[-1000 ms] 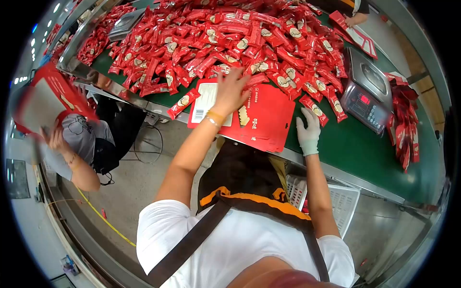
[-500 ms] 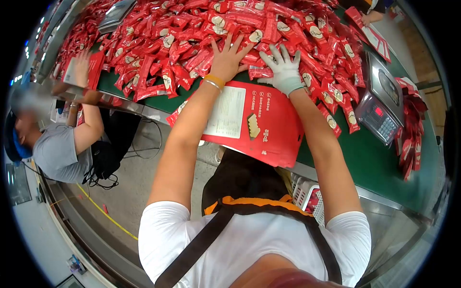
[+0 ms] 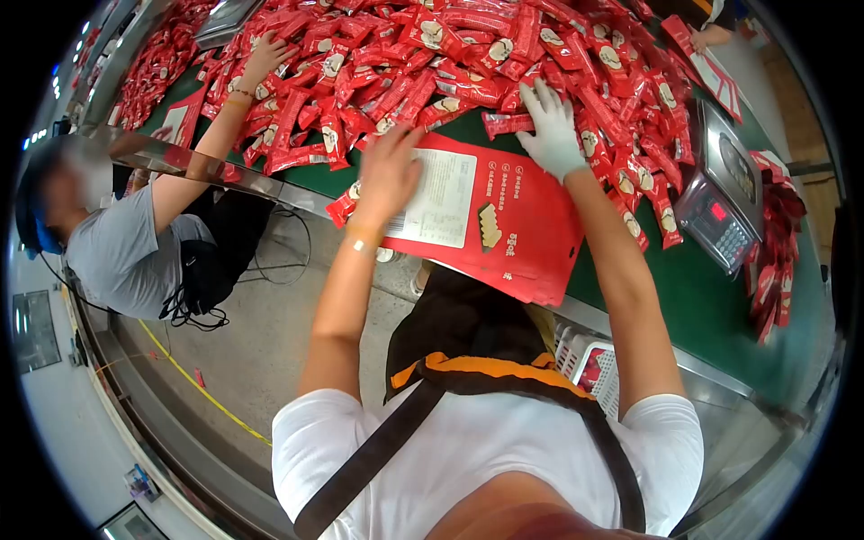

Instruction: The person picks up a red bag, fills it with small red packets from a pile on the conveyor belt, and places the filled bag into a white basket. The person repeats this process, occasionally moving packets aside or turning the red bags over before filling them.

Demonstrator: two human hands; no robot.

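A stack of flat red pouches [image 3: 535, 238] with a white printed panel lies at the table edge in front of me. My left hand [image 3: 389, 171], bare and blurred by motion, is over the pouches' upper left edge. Its fingers are extended and hold nothing I can see. In a white glove, my right hand [image 3: 553, 135] spreads its fingers at the near edge of the heap, just above the pouches' upper right corner. The heap is made of small red snack packets [image 3: 432, 36]; one packet [image 3: 507, 124] lies just left of the gloved fingers.
A digital scale [image 3: 720, 202] stands on the green table [image 3: 666, 288] at right, beside more red packets [image 3: 772, 243]. A white basket [image 3: 585, 360] sits below the edge. At left a co-worker [image 3: 135, 256] reaches into the heap; another person's hand [image 3: 711, 36] shows at upper right.
My left hand has drawn back from the heap to the pouches' edge. My right hand stays by the heap. The left co-worker's arm has reached farther into the packets.
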